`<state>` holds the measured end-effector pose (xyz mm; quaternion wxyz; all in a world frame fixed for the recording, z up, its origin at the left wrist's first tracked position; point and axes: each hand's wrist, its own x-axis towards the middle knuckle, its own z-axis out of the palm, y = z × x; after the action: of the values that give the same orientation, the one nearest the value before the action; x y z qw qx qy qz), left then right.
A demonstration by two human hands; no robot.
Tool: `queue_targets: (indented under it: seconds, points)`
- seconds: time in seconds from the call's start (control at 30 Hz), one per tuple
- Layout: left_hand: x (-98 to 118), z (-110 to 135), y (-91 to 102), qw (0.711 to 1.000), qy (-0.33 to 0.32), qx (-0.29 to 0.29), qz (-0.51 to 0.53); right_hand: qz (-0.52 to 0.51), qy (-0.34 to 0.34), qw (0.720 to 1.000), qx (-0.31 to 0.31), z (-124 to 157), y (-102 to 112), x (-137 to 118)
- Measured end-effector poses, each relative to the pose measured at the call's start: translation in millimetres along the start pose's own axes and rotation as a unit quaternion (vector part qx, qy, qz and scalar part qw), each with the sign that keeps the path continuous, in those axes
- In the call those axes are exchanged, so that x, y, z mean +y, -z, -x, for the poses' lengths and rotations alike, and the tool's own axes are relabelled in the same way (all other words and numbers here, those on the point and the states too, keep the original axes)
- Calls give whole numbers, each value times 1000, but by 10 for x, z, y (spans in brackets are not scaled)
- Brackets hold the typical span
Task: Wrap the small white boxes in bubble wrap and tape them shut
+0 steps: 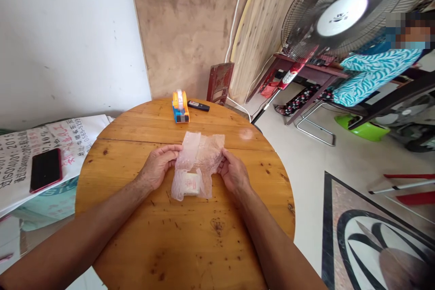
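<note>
So there's a small pale box (191,184) with faint reddish print sitting on the near part of a crinkly sheet of bubble wrap (210,149), with bits of the wrap bunched up to its left and right. It's all roughly mid-counter. Left hand (159,165) has the wrap's left edge pinched between thumb and fingers, right hand (235,172) is clamped on the right edge, and neither one's touching the box. The counter (152,240) is round, knotty wood. Near its far edge there's an orange and blue tape dispenser (180,108), with some black handheld thing (199,106) just right of it, can't tell what. Off to the left, a phone (46,170) lies on a printed sheet (79,138). Far right: a big fan (342,14) and a seated person in teal patterned clothes (369,74).
</note>
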<state>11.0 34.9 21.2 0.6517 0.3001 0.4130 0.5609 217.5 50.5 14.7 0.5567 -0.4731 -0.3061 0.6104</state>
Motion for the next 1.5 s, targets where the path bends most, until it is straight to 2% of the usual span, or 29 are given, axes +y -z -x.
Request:
queue_targets:
  seconds: [0.13, 0.23, 0.3, 0.4, 0.43, 0.5, 0.6, 0.73, 0.9, 0.97, 1.03, 1.3, 1.4, 1.5]
  points:
    - [4, 9, -2, 998, -29, -28, -47, 60, 21, 997, -49, 41, -16, -27]
    - [5, 24, 1, 984, -93, -26, -148, 62, 22, 996, -55, 58, -42, -23]
    - [21, 40, 11, 954, -164, 2, -251, 31, 31, 998, -47, 59, -59, -24]
    - [57, 76, 28, 888, -250, 37, -385, -11, 32, 998, -52, 62, -82, -37]
    - [65, 88, 32, 873, -260, 38, -411, -16, 22, 998, -58, 64, -89, -42]
    - [62, 101, 36, 863, -251, 37, -437, -18, 9, 998, -62, 69, -101, -48]
    - [30, 87, 49, 877, -191, 36, -440, -23, 17, 998, -55, 64, -107, -47]
    - [55, 21, 111, 924, -134, -9, -358, -29, 36, 998, -36, 22, -65, -53]
    - [208, -54, 173, 963, -120, 49, -234, 2, 99, 995, 28, -49, 13, -81]
    - [230, -48, 159, 962, -137, 65, -226, 3, 100, 994, 35, -61, 24, -90]
    - [216, -16, 129, 953, -165, 58, -249, 11, 100, 994, 31, -62, 25, -95]
    - [133, 87, 61, 900, -167, -42, -400, -20, 107, 993, 38, -51, 15, -103]
    - [135, 66, 66, 900, -153, -53, -405, -30, 106, 993, 38, -64, 28, -110]
    - [128, 26, 116, 912, -127, -60, -385, -28, 110, 993, 40, -90, 60, -117]
